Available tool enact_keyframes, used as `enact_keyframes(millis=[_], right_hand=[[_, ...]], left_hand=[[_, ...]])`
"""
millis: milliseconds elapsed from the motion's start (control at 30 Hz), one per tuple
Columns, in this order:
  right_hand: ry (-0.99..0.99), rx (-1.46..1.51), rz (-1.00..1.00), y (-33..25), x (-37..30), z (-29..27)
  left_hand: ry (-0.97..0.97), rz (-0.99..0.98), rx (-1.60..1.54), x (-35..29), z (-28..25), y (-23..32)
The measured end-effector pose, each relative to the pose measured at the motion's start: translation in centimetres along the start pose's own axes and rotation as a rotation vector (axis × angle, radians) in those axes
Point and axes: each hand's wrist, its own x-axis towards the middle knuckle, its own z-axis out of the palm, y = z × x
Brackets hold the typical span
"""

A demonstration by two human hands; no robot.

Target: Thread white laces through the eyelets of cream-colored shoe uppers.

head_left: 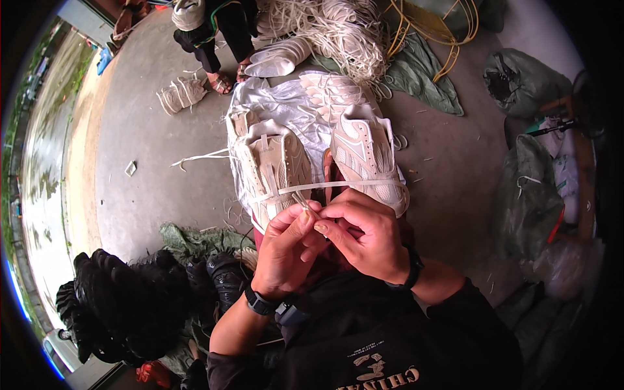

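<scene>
Two bundles of beige and white shoe uppers rest on my lap, a left stack and a right stack. A pale flat lace runs across both, and its loose end hangs down to my fingers. With thumb and forefinger, my left hand pinches the lace end. Close against it, my right hand is also closed, its thumb and fingertips meeting at the same lace. The exact grip between the fingertips is partly hidden. Under the stacks lies a white cloth with more uppers at its far end.
Beyond, another person's feet stand near a tied bundle of uppers. A heap of white laces lies at the back. Black uppers are piled at the left; green sacks stand at the right.
</scene>
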Motion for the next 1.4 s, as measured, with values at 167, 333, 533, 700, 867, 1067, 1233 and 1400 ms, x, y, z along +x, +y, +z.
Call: enact_keyframes(millis=[167,333,533,700,867,1067,1233,1400], right_hand=[[0.005,0.014,0.01,0.1,0.0,0.1],[0.002,0.026,0.051,0.2,0.2,0.1],[0.009,0.043,0.026,0.7,0.3,0.1],[0.004,0.022,0.043,0.9,0.3,-0.3],[0.01,0.008,0.034,1.4,0.3,-0.4],[0.007,-0.012,0.035,1.6,0.2,-0.7],[0.004,-0.007,0.02,1.9,0.4,-0.8],[0.003,-0.018,-0.007,2.0,0.6,-0.9]], left_hand=[[0.019,-0.006,-0.012,-0.1,0.2,0.1],[0.032,-0.004,-0.02,0.1,0.1,0.4],[0.017,0.023,-0.017,0.3,0.0,0.0],[0.139,0.041,0.074,0.5,0.6,-0.4],[0.132,0.086,0.123,0.8,0.4,-0.8],[0.125,0.136,0.107,1.3,0.3,-1.3],[0.115,0.11,0.103,1.5,0.2,-1.0],[0.119,0.115,0.097,1.8,0.3,-0.8]])
